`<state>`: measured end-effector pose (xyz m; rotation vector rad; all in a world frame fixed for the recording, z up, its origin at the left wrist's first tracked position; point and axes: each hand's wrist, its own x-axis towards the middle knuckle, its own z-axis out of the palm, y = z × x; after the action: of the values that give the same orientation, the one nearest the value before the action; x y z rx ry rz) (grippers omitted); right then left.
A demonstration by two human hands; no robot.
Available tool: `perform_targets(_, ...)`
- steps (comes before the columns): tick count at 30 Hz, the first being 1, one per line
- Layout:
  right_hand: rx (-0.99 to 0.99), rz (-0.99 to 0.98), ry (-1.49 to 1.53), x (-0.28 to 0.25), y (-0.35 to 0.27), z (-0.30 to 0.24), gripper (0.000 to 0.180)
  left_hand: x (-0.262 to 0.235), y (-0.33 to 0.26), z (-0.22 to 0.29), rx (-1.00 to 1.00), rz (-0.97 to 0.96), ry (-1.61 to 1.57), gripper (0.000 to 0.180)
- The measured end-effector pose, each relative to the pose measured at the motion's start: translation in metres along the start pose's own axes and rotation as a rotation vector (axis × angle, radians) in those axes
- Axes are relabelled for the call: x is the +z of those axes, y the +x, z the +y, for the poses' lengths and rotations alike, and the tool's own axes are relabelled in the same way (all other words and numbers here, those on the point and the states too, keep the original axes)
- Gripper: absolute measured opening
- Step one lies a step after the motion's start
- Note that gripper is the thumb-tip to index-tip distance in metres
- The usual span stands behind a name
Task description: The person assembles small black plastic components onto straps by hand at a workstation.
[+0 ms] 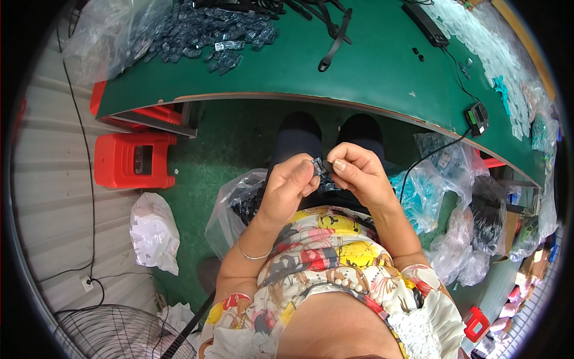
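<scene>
Over my lap, my left hand (292, 186) and my right hand (360, 177) meet with fingertips close together. Pinched in the left fingers is a small clear-and-dark piece (318, 166), shiny like plastic film. My right thumb and forefinger are closed on the end of a small black piece (327, 167) right beside it. Whether the two pieces are joined I cannot tell. Below the hands, a clear plastic bag (222, 206) lies across my lap, with dark small pieces partly hidden by my left forearm.
The green table (269, 75) ahead bears a heap of small dark packets (203, 30), black straps (336, 42), a black power strip (426, 25) and a corded device (476, 118). Red stools (113, 160) and a white bag (154, 232) stand left; a fan (119, 332) is lower left. Plastic bags (451, 239) crowd the right.
</scene>
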<state>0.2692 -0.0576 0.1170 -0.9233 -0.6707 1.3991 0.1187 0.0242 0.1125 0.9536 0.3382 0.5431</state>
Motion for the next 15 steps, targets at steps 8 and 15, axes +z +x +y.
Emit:
perform_targets(8,0.064,-0.036,0.016,0.0,0.003,0.0025,0.014,-0.0021,0.0001,-0.0046,-0.007,-0.059,-0.136,0.034)
perform_targets(15,0.054,-0.05,0.045,0.0024,0.0019,0.0027,0.014,-0.0043,0.0014,-0.0069,-0.03,-0.1,-0.181,0.035)
